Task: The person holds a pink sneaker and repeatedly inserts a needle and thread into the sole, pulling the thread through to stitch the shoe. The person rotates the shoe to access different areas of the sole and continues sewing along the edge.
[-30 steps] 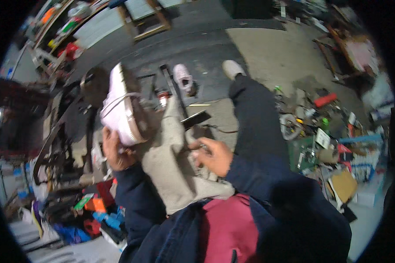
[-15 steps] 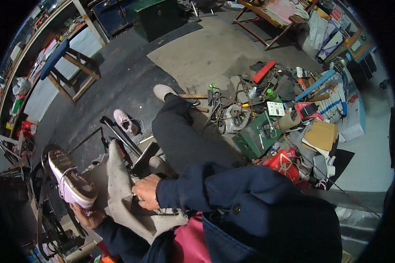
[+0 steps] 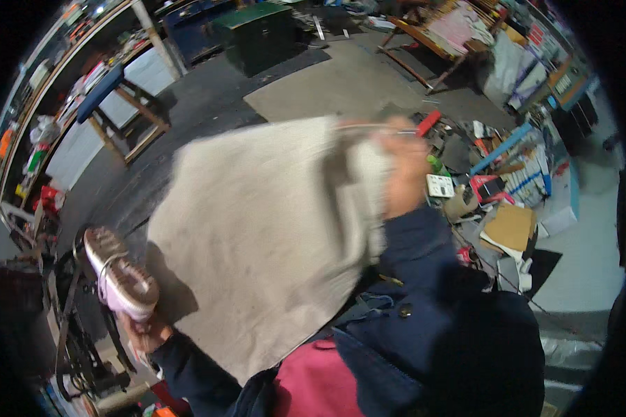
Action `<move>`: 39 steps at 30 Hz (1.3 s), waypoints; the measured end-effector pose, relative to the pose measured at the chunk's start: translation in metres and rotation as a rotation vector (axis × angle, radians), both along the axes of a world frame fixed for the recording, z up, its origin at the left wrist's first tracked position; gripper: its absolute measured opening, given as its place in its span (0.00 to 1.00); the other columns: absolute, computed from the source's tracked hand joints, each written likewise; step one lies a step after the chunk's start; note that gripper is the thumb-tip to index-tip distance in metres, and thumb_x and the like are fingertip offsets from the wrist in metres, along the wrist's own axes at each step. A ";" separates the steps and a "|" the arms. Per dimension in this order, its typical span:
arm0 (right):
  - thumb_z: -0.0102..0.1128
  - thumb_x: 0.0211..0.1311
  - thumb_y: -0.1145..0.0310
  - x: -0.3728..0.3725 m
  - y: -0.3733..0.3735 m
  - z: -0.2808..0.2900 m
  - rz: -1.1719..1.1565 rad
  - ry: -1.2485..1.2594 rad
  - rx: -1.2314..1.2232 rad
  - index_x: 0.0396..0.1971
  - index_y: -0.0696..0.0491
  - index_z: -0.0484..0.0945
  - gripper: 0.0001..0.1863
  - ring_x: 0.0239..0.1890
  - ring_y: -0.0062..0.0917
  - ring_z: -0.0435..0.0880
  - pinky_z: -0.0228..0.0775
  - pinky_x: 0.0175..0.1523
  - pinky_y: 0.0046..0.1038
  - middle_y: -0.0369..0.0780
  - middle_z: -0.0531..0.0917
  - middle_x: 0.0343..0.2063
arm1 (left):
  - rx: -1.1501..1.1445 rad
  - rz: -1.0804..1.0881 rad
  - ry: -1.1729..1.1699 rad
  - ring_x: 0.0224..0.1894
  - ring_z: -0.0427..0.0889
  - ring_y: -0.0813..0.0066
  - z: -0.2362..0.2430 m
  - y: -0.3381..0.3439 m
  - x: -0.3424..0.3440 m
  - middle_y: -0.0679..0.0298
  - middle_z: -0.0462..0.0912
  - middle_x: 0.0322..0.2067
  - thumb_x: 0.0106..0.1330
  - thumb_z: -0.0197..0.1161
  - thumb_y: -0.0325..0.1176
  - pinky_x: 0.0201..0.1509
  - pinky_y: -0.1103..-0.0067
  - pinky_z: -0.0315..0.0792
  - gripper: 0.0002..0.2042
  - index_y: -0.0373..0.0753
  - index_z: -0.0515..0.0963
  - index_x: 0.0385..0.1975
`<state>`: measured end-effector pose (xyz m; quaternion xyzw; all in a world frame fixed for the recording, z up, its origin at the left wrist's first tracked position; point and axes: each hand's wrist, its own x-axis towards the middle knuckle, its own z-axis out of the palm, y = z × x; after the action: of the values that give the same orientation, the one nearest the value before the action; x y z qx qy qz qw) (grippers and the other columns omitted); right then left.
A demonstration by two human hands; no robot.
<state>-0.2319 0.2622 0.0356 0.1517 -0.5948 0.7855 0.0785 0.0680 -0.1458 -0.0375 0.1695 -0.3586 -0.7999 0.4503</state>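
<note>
My left hand is closed round the near end of a pale pink shoe, low at the left. A cream band or cord crosses the shoe's brown, worn-looking face. My right hand, smeared by motion, is raised at centre right and grips the upper edge of a large beige cloth. The cloth hangs spread over my lap and hides my legs. A thin metal shaft shows at the fingers of the right hand; its kind is too blurred to tell.
Right of the cloth lies a heap of tools and scraps, with a white switch plate and brown cardboard. A blue-topped stool stands at left beside shelves. Behind are a dark green chest and a wooden chair.
My right hand has swung up and to the right, lifting the beige cloth from my lap into a broad sheet. The left hand keeps the shoe in nearly the same place.
</note>
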 end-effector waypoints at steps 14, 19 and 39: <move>0.72 0.47 0.55 0.074 0.195 -0.150 -0.055 -0.340 1.615 0.41 0.58 0.82 0.25 0.44 0.50 0.83 0.74 0.52 0.42 0.54 0.85 0.38 | -0.356 -0.189 -0.106 0.47 0.81 0.72 0.024 0.050 -0.059 0.56 0.81 0.45 0.65 0.62 0.29 0.55 0.77 0.72 0.22 0.31 0.66 0.56; 0.64 0.59 0.67 0.046 0.097 -0.056 -0.081 0.071 1.071 0.35 0.60 0.79 0.11 0.27 0.25 0.81 0.72 0.35 0.28 0.42 0.82 0.23 | -0.436 -0.193 -0.155 0.39 0.78 0.81 0.023 0.068 -0.071 0.59 0.83 0.42 0.66 0.60 0.26 0.46 0.83 0.70 0.20 0.32 0.65 0.56; 0.66 0.56 0.46 0.149 -0.188 -0.020 1.203 0.864 1.048 0.54 0.50 0.77 0.31 0.35 0.45 0.84 0.76 0.40 0.43 0.48 0.84 0.36 | -0.184 0.462 -0.039 0.56 0.76 0.66 0.037 0.025 0.046 0.55 0.76 0.53 0.65 0.61 0.31 0.64 0.70 0.67 0.21 0.33 0.68 0.56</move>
<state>-0.0832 0.0743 0.0155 0.7345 -0.6152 0.1974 -0.2077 0.1136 -0.1204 -0.0010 0.2207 -0.3905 -0.6363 0.6276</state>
